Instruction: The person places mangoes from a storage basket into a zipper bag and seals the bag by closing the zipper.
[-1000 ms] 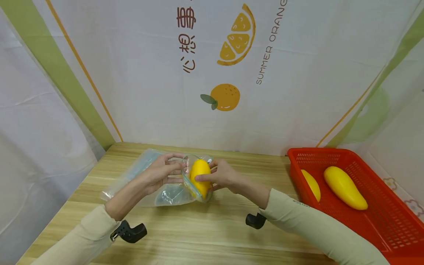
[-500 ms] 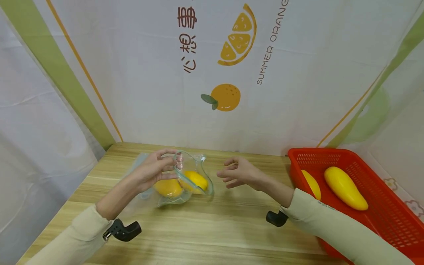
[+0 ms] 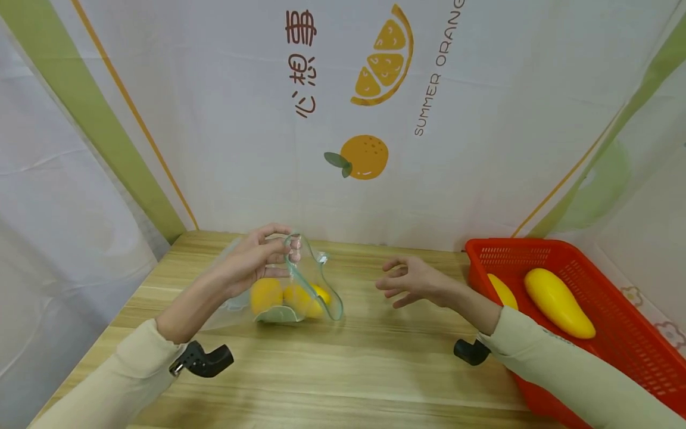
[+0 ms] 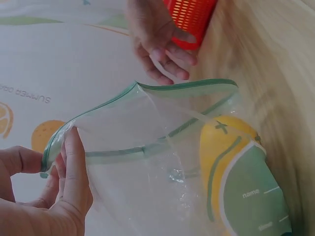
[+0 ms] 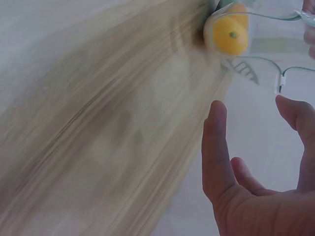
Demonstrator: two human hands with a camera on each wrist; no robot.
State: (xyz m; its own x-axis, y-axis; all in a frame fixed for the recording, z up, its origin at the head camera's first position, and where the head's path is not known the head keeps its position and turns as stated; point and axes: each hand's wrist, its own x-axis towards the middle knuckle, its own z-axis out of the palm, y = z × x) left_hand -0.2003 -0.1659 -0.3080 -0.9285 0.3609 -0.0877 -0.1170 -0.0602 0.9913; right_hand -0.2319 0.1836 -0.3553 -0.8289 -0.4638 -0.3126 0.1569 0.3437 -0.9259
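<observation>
In the head view my left hand (image 3: 241, 262) pinches the rim of a clear zip bag (image 3: 278, 314) with a green zip edge and a green label patch. The bag's mouth gapes toward the right. Two yellow mangoes (image 3: 266, 294) lie inside, low in the bag, seen through the plastic. The left wrist view shows thumb and fingers of that hand (image 4: 54, 191) on the green zip edge. My right hand (image 3: 420, 283) hovers over the table between bag and basket, fingers loosely bent and apart. Nothing is held in it, as the right wrist view also shows.
A red plastic basket (image 3: 477, 292) stands at the right with yellow mangoes (image 3: 560, 304) inside. The wooden table (image 3: 343, 375) backs onto a white printed cloth (image 3: 241, 149). Black camera mounts (image 3: 206, 360) sit on both wrists.
My right hand has let go of a mango, now in the bag, and moved right toward the basket. The left hand has raised the bag's rim, still gripping it.
</observation>
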